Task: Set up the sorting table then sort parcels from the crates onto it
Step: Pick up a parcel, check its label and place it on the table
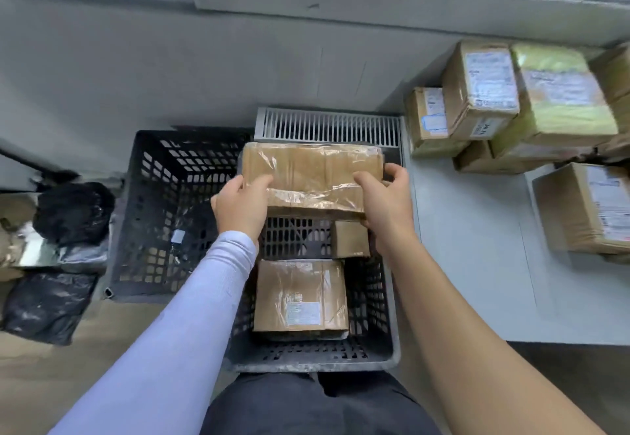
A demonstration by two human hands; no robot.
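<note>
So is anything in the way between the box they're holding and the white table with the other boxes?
Nothing visible blocks it. Both hands hold the taped parcel above the crate, and the white table on the right has a bare patch beside the stacked boxes.

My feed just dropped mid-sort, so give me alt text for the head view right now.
Both hands, left hand and right hand, grip a taped brown parcel above a black crate that holds a flat parcel and a small box. Sorted cardboard boxes sit on the white table at right; another black crate stands left.
</note>
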